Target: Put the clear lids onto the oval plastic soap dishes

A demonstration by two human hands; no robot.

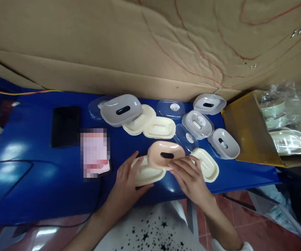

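My left hand (pixel 126 177) is closed around the left end of a cream soap dish base (pixel 149 175). In my right hand (pixel 191 178) is the near right edge of a peach soap dish insert (pixel 156 151) with a dark oval slot. The peach piece is tilted and overlaps the cream base's upper right part; whether they touch is unclear. Just right of my right hand lies another cream base (pixel 209 167). Beyond my hands are a cream base (pixel 159 127), a large grey slotted piece (pixel 110 112) and a clear lid (pixel 185 137).
More grey pieces (pixel 227 148) and a clear lid (pixel 166 109) lie on the blue table (pixel 43 188). At the right, a cardboard box (pixel 244 129) holds plastic-wrapped dishes. A black tablet (pixel 65 126) and a blurred phone (pixel 104 169) lie left. Cardboard (pixel 87 45) stands behind.
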